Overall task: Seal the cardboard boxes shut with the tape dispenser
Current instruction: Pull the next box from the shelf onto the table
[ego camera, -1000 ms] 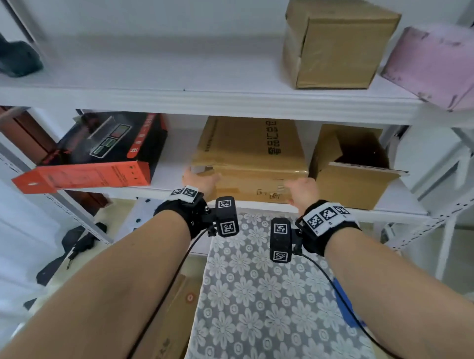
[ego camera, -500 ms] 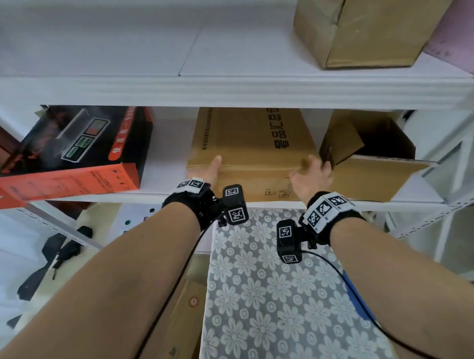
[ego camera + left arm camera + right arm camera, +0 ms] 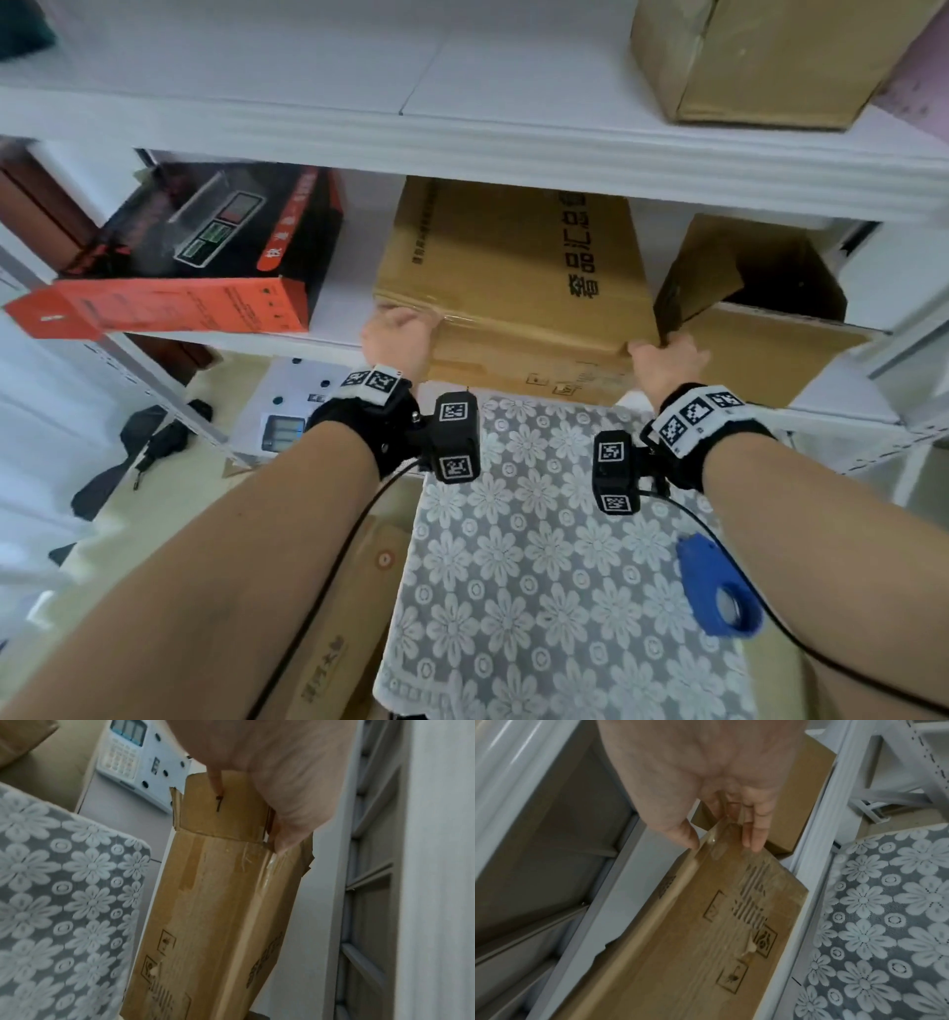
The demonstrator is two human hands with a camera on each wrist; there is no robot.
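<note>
A flat brown cardboard box (image 3: pixel 513 267) with old tape lies on the middle shelf, its front edge over the shelf lip. My left hand (image 3: pixel 398 331) grips its front left corner, thumb on the end flap and fingers round the edge (image 3: pixel 280 841). At the front right corner my right hand (image 3: pixel 667 354) holds the box (image 3: pixel 706 923), thumb on the top edge and fingers (image 3: pixel 754 833) down the side. A blue tape dispenser (image 3: pixel 716 591) lies on the floral-cloth table (image 3: pixel 524 591), under my right forearm.
An open cardboard box (image 3: pixel 770 339) sits right beside the flat one, and a red-and-black scale carton (image 3: pixel 205 267) to its left. The upper shelf (image 3: pixel 462 154) hangs low overhead and carries another brown box (image 3: pixel 760 61). A white scale (image 3: pixel 287 411) lies on the floor.
Both hands slid from the box's front face out to its two front corners and took hold. The view moved closer, and the blue dispenser came into sight.
</note>
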